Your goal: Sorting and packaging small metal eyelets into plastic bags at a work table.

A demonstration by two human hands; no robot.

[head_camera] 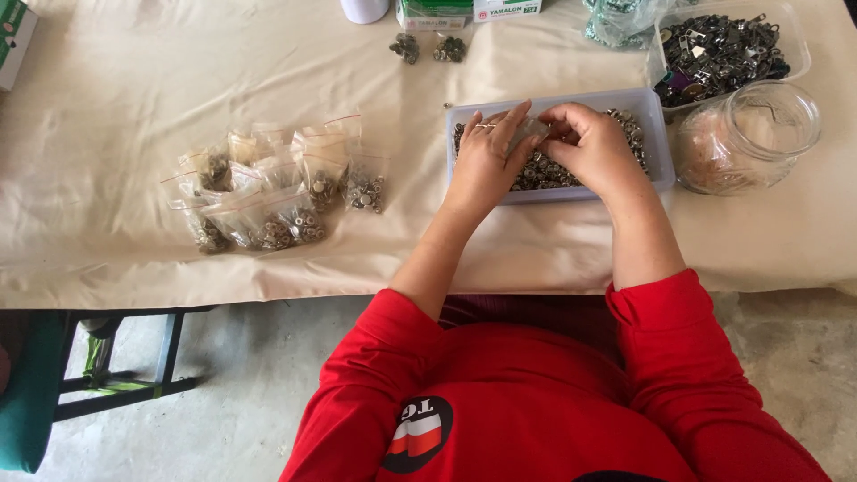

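Cream cloth covers the counter [116, 98], with a green-and-white box [13, 40] at its far left edge. A cluster of small clear bags [268, 183] holding metal snaps, some with red seal strips, lies left of centre. Over a rectangular translucent tray [656, 134] of snaps, the left hand [486, 156] and right hand [594, 147] meet, fingers [518, 120] pinched shut on a small clear bag [533, 132] between them, its long axis running left to right. Green-and-white packages [464, 11] sit at the far edge; a glass jar [750, 134] lies on its side at right.
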